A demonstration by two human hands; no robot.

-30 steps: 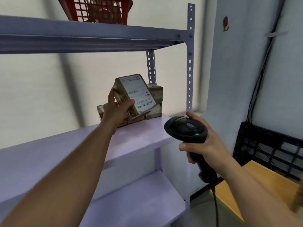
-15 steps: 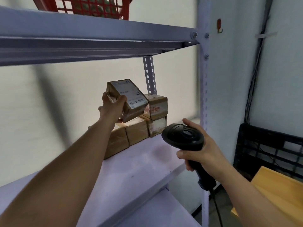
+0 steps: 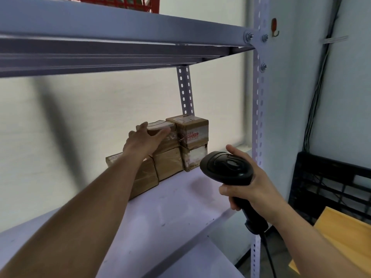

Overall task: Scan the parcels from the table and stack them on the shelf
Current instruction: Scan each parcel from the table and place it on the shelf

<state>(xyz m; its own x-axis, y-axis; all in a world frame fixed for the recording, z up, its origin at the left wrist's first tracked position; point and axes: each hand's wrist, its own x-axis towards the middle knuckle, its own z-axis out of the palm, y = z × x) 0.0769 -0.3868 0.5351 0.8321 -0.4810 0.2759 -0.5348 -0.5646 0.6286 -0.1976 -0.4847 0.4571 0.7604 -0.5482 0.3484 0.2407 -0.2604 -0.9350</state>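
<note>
My left grip reaches onto the pale lilac metal shelf and holds a brown cardboard parcel with a white label. My thumb lies across its front face and my fingers go over its top and far side. That parcel sits on a bottom row of three brown taped parcels, which stand side by side at the back of the shelf. Its right end touches a brown cardboard box with a red-printed label, stacked on the rightmost parcel of the row.

My right grip is wrapped tight round the handle of the black handheld barcode scanner, held in front of the shelf's edge with its cable hanging below.

On the board above, a red mesh plastic basket shows only its lower edge, and I cannot tell what is in it. To the right, a black plastic crate stands by the wall, next to a yellow wooden worktop. I cannot make out the crate's contents.
</note>
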